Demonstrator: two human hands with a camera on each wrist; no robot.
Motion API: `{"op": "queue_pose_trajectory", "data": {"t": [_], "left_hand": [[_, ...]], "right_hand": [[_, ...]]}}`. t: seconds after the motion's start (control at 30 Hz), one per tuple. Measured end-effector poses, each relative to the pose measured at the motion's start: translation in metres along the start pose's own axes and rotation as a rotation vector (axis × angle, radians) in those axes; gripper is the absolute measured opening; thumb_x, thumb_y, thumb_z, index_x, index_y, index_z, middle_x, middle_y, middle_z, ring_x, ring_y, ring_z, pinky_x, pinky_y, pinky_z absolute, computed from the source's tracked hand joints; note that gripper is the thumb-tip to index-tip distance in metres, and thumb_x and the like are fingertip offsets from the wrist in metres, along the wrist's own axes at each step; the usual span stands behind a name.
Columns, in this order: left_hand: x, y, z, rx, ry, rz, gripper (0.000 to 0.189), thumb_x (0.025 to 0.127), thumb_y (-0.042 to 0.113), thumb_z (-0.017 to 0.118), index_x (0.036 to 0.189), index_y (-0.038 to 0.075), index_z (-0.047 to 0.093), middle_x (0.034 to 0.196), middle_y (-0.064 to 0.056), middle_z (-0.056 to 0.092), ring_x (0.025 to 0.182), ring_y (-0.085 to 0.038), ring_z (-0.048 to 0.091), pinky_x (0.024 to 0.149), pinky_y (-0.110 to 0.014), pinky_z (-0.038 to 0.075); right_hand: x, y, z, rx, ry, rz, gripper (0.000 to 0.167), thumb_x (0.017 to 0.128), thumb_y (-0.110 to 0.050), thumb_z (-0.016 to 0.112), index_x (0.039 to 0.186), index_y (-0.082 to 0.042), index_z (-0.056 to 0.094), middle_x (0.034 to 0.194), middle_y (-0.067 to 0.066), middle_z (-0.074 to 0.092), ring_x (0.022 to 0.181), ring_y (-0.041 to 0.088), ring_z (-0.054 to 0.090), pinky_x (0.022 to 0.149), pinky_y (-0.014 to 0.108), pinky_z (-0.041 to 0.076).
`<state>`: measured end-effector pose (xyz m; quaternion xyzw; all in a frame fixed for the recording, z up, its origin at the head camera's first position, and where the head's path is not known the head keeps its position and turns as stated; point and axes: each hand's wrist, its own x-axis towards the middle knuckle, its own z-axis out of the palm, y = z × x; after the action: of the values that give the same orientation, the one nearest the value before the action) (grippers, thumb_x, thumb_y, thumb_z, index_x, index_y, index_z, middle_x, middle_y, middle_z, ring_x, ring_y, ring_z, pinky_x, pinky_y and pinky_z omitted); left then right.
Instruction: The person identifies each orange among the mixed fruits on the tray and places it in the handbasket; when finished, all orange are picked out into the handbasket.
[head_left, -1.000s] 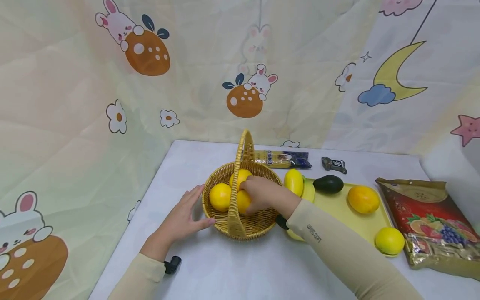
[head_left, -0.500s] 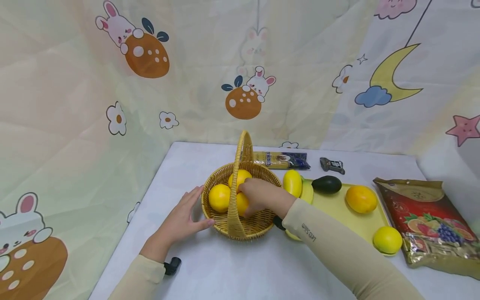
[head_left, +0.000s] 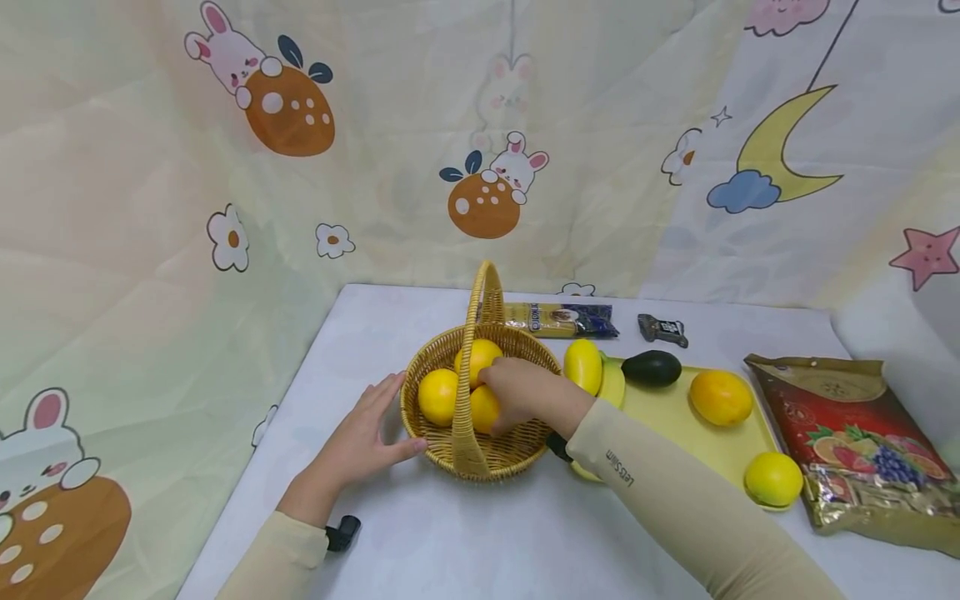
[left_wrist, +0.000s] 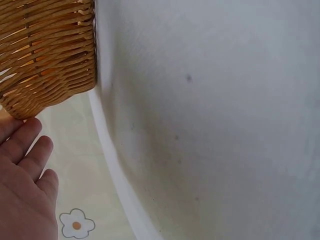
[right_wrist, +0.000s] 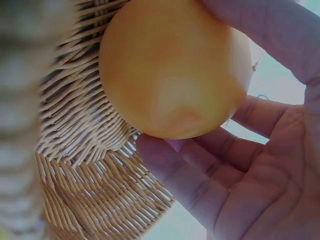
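A woven wicker basket (head_left: 468, 454) with a tall arched handle stands mid-table. Inside it, my right hand (head_left: 519, 390) grips an orange (head_left: 483, 408). The right wrist view shows this orange (right_wrist: 175, 70) between the thumb and the fingers, close to the woven wall. Two more oranges lie in the basket: one at the left (head_left: 438, 397), one at the back (head_left: 480, 357). My left hand (head_left: 356, 446) is spread at the basket's left side, its fingertips touching the rim. From the left wrist, extended fingers (left_wrist: 36, 157) show against the basket (left_wrist: 50, 55).
Right of the basket lies a yellow tray (head_left: 675, 425) with a banana (head_left: 612, 383), an avocado (head_left: 651, 367), a mango (head_left: 721, 397) and a yellow round fruit (head_left: 773, 480). A red-gold bag (head_left: 862, 450) lies beyond it. Behind are a long packet (head_left: 558, 319) and a small dark packet (head_left: 662, 330).
The head view has shifted slightly. Both hands keep their places at the basket, and the right hand still holds the orange.
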<state>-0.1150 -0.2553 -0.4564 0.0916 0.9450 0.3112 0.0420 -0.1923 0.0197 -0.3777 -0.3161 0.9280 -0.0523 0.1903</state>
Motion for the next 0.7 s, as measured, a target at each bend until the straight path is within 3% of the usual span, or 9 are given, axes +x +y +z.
{"op": "queue_pose_trajectory", "data": {"t": [0.3,0.47,0.7], "left_hand": [[0.001,-0.001,0.001,0.012,0.005,0.001,0.114,0.079,0.070,0.079,0.168,0.032,0.019,0.175,-0.007,0.024,0.161,-0.047,0.017,0.125,-0.071,0.023],[0.001,-0.002,0.001,0.010,0.004,0.003,0.114,0.079,0.071,0.078,0.168,0.032,0.019,0.175,-0.007,0.023,0.161,-0.047,0.017,0.125,-0.071,0.023],[0.000,-0.002,0.001,0.013,0.005,0.005,0.115,0.079,0.072,0.078,0.169,0.030,0.020,0.175,-0.008,0.024,0.161,-0.047,0.017,0.126,-0.071,0.022]], "right_hand": [[-0.004,0.004,-0.002,0.034,0.025,-0.009,0.067,0.077,-0.036,0.093,0.135,-0.014,0.067,0.124,0.004,0.070,0.112,0.021,0.062,0.107,0.038,0.052],[-0.010,0.007,-0.006,0.051,0.056,-0.028,0.074,0.078,-0.041,0.092,0.141,-0.013,0.064,0.134,0.007,0.067,0.122,0.024,0.061,0.111,0.041,0.051],[-0.028,0.013,-0.018,0.117,0.118,0.023,0.082,0.082,-0.047,0.088,0.151,-0.017,0.056,0.153,0.010,0.053,0.140,0.029,0.051,0.117,0.048,0.048]]}}
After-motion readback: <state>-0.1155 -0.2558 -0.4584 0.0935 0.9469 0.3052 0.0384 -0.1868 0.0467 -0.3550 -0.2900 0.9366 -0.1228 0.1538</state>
